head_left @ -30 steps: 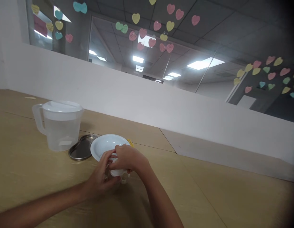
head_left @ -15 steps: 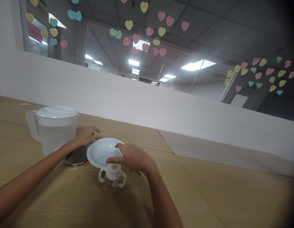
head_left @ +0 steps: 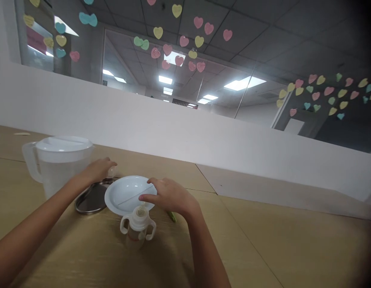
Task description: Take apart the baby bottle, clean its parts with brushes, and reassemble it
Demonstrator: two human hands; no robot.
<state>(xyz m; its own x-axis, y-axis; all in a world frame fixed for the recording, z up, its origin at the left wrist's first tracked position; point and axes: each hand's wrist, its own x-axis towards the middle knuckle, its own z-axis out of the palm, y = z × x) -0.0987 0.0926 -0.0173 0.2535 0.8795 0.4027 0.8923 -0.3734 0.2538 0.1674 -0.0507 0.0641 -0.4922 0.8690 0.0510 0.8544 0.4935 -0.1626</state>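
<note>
The white wall (head_left: 173,136) is running behind everything, beyond my fingers, and the tan table (head_left: 248,240) is spreading beneath them. The lidded pitcher (head_left: 65,156) is standing upright left of my left fingers, my left forearm partly blocking its lower side. My right hand (head_left: 170,196) is hovering with thumb and index finger parted, gripping nothing that I can see; its other fingers are hiding underneath. My left hand (head_left: 98,170) is curling slightly, its fingertips reaching a small clear piece; I can't tell whether they're gripping it. The pale blue plate (head_left: 125,196) is lying between my hands, a thin line slanting across it, my right fingers overlapping its rim in view. The dark metal tray (head_left: 92,198) is lying nearer me than my left fingers, partly behind that forearm. Just below my right thumb, the two-handled cup (head_left: 139,224) is standing with its long axis roughly vertical, its top facing up and its handles pointing left and right. The clear piece (head_left: 112,172) is sitting at my left fingertips. A green object (head_left: 172,216) is poking out below my right hand.
</note>
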